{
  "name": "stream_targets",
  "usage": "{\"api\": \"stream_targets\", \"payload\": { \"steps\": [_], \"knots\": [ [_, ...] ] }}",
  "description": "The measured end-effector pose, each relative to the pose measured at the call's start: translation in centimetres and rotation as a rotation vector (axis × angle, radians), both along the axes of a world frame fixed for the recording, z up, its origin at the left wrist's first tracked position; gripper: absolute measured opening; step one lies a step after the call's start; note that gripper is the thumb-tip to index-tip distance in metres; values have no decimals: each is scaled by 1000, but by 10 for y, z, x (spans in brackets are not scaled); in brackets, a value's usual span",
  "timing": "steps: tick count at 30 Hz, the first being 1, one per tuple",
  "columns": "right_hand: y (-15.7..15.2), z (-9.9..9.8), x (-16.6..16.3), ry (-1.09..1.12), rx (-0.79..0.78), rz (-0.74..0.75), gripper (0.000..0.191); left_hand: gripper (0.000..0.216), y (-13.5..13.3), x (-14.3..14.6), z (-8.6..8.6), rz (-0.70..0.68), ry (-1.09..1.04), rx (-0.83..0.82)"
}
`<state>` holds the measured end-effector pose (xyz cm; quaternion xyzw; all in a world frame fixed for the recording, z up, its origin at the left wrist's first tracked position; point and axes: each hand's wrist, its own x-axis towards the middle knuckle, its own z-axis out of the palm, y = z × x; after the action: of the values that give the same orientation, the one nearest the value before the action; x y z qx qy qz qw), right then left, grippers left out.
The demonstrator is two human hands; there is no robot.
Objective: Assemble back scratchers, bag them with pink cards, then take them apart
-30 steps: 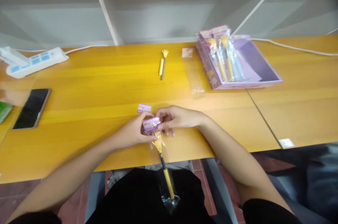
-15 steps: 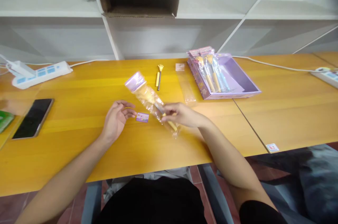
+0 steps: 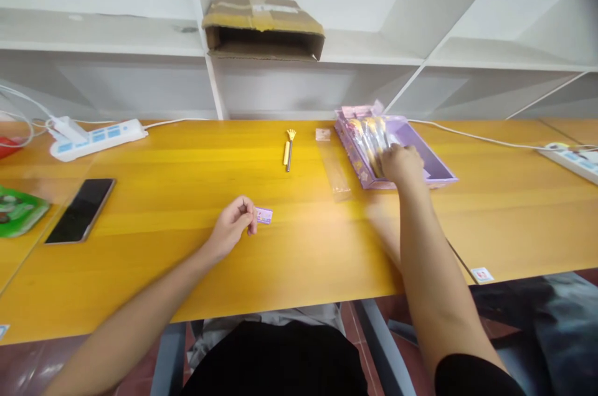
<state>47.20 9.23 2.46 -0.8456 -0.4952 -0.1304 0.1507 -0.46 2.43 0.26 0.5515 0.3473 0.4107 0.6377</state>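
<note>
My right hand [image 3: 404,162] reaches over the purple box [image 3: 436,162], its fingers curled round the lower end of a bagged back scratcher, mostly hidden by the hand. Several other bagged back scratchers [image 3: 367,137], with yellow hand-shaped heads, lie side by side at the left of the box. My left hand [image 3: 236,221] is closed, with thumb and fingers pinched at the left end of a small purple card [image 3: 265,215]. Beyond it, on the table, lies an unwrapped back scratcher [image 3: 289,150] with a yellow hand head, dark rod and yellow handle.
A clear plastic bag [image 3: 334,165] lies left of the box. On the left are a phone [image 3: 81,210], a green packet [image 3: 21,212] and a power strip [image 3: 100,139]. An open cardboard box [image 3: 264,28] sits on the shelf, and another power strip [image 3: 574,158] is far right.
My right hand has carried the bagged back scratcher from the table's middle to the purple box. My left hand's fingers have closed over the card's left end. The view has shifted.
</note>
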Motion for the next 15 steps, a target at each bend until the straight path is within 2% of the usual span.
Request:
{"api": "stream_targets", "payload": {
  "steps": [2,3,4,6,7,9,11,15],
  "knots": [
    [0,0,-15,-13,112,-104,45,12,0,1,-1,8,24,2],
    [2,3,-25,-18,179,-102,48,12,1,1,-1,11,40,3],
    [4,7,-36,-11,229,-47,47,13,1,1,-2,12,54,5],
    [12,15,-64,51,235,167,38,14,1,2,-5,5,79,6],
    [17,17,-81,101,174,288,34,15,1,2,-6,-1,90,6],
    [30,18,-119,200,-19,420,34,14,1,2,-8,-9,108,11],
    [46,12,-156,275,-241,389,42,13,0,2,-8,-11,112,17],
    [79,-2,-211,319,-357,299,68,13,1,0,-7,-14,98,19]
  ]
}}
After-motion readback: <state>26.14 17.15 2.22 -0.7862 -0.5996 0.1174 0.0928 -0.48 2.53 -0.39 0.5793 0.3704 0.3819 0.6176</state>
